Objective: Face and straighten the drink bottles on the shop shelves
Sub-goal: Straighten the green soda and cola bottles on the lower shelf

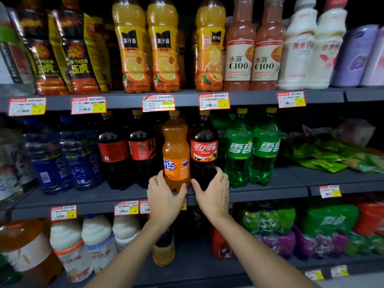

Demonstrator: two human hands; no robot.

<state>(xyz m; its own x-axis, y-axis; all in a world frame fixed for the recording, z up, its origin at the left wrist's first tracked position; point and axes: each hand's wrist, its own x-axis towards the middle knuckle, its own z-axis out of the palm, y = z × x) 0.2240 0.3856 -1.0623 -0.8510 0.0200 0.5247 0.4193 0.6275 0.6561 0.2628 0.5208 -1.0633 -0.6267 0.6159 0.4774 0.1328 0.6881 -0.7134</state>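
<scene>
Drink bottles fill the middle shelf (270,190) in a row. At the far left the blue bottles (62,163) stand with their labels turned sideways, so they look unfaced. Just right of them the two dark bottles (128,150) show the backs or sides of their red labels rather than the logo, which suggests they need turning as well.

At the centre, near the shelf's front edge, the left hand (164,196) is wrapped low round the Fanta bottle (176,150), fingers on its left side and thumb across the front of the base. A low hold suits twisting a tall bottle on its foot without tipping it. Its label sits off-centre, the logo cut at the left, so the turn seems unfinished.

Touching it on the right, the cola bottle (204,148) is held the same way by the right hand (214,192), thumb on the left and fingers curled round the right. Its red label already faces out, so this hold is probably for squaring it beside its neighbour.

Further right the Sprite bottles (252,150) stand upright, logos forward, and then come loose green packets (324,154).
</scene>
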